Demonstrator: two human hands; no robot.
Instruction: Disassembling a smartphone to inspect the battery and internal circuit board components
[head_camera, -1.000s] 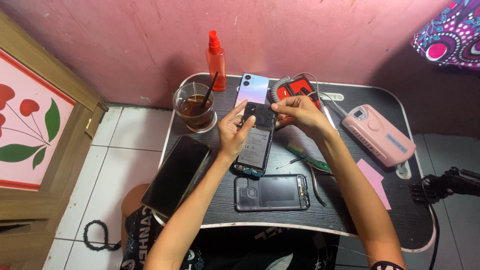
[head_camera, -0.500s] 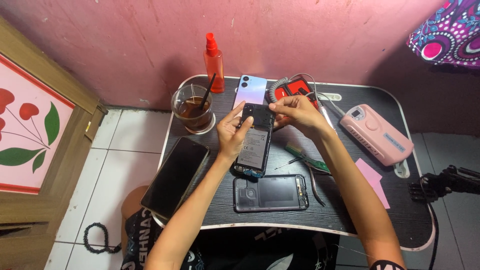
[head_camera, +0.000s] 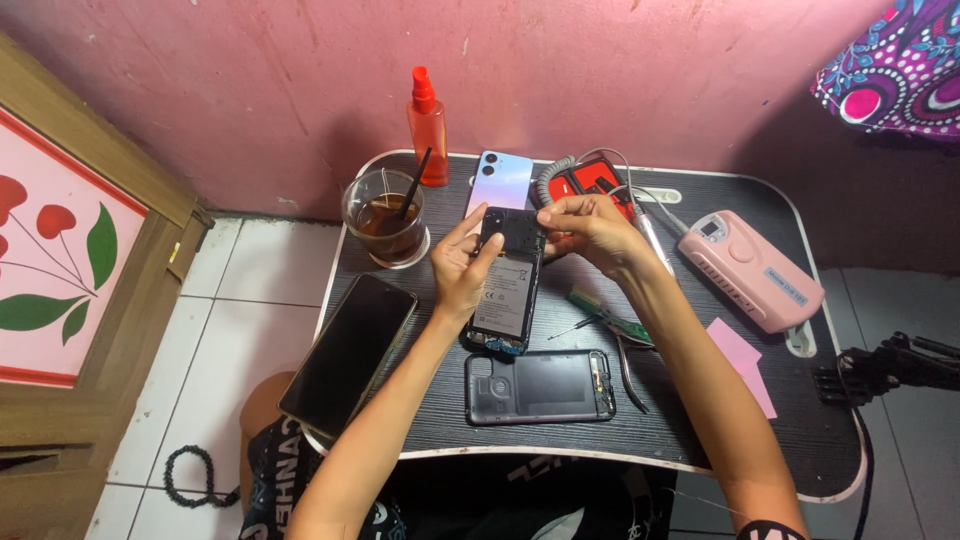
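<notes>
At bench centre lies the opened black smartphone with exposed battery (head_camera: 508, 290), both hands clamped on it: left hand (head_camera: 462, 272) at nine o'clock, right hand (head_camera: 588, 228) at one o'clock. Its detached dark back cover (head_camera: 540, 386) lies at six o'clock.

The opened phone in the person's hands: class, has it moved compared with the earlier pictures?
No. The opened phone lies in the same spot, its lower end just above the detached back cover and right of the glass of drink.
</notes>
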